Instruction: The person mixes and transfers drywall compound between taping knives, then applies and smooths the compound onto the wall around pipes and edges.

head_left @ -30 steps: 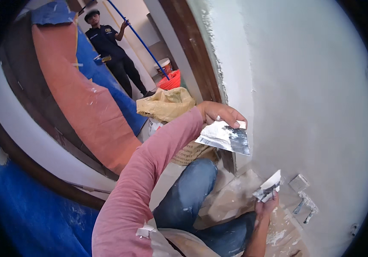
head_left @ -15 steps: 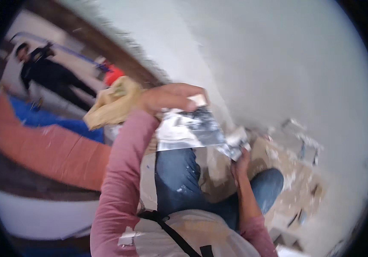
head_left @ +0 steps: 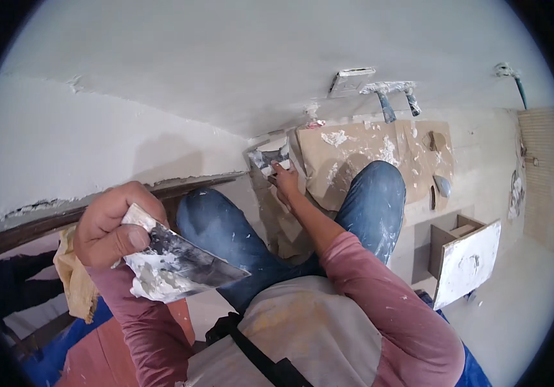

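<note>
My left hand (head_left: 119,226) grips a wide putty knife (head_left: 203,261) at the left, its fingers wrapped over the top of the blade and the thumb pressed on its face. White putty (head_left: 158,280) clings thickly to the blade's lower left part. Farther off, my right hand (head_left: 285,182) is closed on a second putty knife (head_left: 270,155), smeared with white. That blade is close to the low corner where the walls meet; I cannot tell whether it touches. My bent knees in blue jeans (head_left: 222,222) lie between the two hands.
Putty-spattered brown cardboard (head_left: 348,145) covers the floor ahead. Pipe stubs (head_left: 385,106) and a square box (head_left: 352,82) project from the wall. At right stands a small wooden stand with a white-smeared board (head_left: 467,264). A yellowish sack (head_left: 77,277) hangs at left beside a dark beam (head_left: 32,226).
The view has swung toward the wall and sharpened. My left hand with its putty knife is now lower and farther left; my right arm reaches forward toward the wall corner with the other.
</note>
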`<action>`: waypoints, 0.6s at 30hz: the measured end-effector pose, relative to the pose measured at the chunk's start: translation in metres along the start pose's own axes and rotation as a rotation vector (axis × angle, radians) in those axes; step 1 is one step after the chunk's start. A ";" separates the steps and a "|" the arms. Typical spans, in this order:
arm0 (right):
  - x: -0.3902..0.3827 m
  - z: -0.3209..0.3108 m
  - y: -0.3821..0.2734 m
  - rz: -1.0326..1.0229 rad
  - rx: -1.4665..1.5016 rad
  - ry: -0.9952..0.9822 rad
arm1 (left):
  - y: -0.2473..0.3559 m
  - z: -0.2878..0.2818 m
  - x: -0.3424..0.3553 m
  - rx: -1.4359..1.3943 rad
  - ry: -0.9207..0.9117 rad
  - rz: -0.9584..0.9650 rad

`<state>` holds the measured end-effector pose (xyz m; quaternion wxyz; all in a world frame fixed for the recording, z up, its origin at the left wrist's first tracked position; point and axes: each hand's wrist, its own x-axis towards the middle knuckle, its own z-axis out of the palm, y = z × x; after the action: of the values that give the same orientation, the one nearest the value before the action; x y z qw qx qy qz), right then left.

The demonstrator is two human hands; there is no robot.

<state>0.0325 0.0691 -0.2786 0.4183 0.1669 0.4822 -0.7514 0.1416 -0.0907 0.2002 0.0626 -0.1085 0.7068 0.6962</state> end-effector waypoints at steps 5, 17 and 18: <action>0.051 -0.004 0.031 0.020 0.037 0.069 | -0.076 0.006 0.003 -0.198 -0.019 -0.263; 0.080 0.023 -0.002 0.145 0.184 0.260 | -0.209 0.022 -0.012 -0.785 -0.035 -0.289; 0.079 0.028 -0.003 0.148 0.167 0.263 | -0.210 0.017 -0.011 -0.804 -0.049 -0.280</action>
<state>-0.0125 0.0080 -0.3150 0.3902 0.3330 0.4551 -0.7278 0.2016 -0.0740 -0.0013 0.1261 -0.2027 0.3559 0.9035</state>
